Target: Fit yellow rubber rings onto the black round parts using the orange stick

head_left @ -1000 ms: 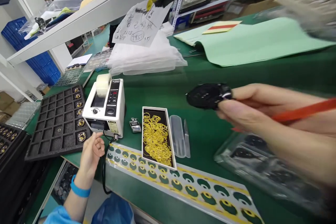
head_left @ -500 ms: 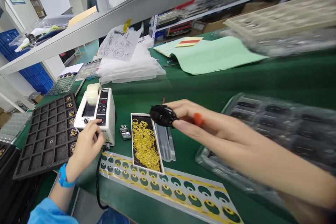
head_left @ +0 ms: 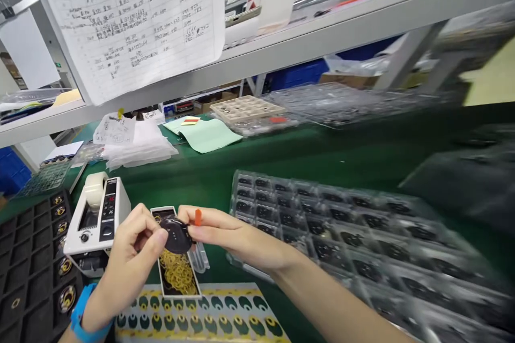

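Observation:
A round black plastic part with a small shiny spot on its face is pinched between both hands, above a black card heaped with yellow rubber rings. My left hand, wearing a blue wristband, grips its left edge. My right hand presses its right edge, and an orange marker pokes up from between those fingers. The disc and my fingers hide the card's upper part. A white electronic tape dispenser stands just left of my left hand.
A black foam tray holding gold-and-black parts lies at the left. A large clear blister tray with black parts fills the right. A printed yellow-and-green strip runs along the front edge. A handwritten sheet hangs from the shelf above.
My left hand has moved from the dispenser to the black part, and both hands now hold it. The view has swung upward and right, bringing the blister tray and hanging sheet into full view.

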The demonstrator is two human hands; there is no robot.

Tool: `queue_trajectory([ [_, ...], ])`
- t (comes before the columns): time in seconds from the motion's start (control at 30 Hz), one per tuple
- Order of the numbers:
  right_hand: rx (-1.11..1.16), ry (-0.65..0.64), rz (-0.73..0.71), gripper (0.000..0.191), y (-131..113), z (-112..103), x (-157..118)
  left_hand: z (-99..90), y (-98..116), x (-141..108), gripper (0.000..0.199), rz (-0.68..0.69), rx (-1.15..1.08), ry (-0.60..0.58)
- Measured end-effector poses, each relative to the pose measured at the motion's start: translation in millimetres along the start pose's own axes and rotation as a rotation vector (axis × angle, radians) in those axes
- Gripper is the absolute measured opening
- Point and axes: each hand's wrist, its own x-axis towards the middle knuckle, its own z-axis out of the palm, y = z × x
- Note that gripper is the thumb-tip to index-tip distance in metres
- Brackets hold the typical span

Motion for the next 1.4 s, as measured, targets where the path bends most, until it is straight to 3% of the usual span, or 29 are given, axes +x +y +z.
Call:
queue_trajectory([
  [0.2, 0.0, -0.018, -0.03, 0.047, 1.6, -2.0, -2.4, -4.4, -0.8, -3.0, 0.034, -0.004, -0.002, -0.045],
  [0.43, 0.008, -0.043, -0.033, 0.045, -1.7, -1.3, -5.1, -8.4, 1.0, -5.7, 0.028, 0.109, 0.064, -0.108],
  [0.83, -0.031, -0.049, -0.059, 0.042, 2.2, -2.0, -4.5, -5.7, -3.7, -1.9, 0.03, 0.032, 0.035, -0.117],
  [1.23, -0.036, -0.027, -0.019, 0.045, 5.0, -0.8, -2.5, 1.6, -6.9, 0.7, 0.029, 0.042, 0.069, -0.006],
  [1.4, -0.05, 0.002, 0.011, 0.047, 5.9, 0.3, -2.3, 7.9, -7.5, 1.5, 0.029, 0.071, 0.18, 0.088],
])
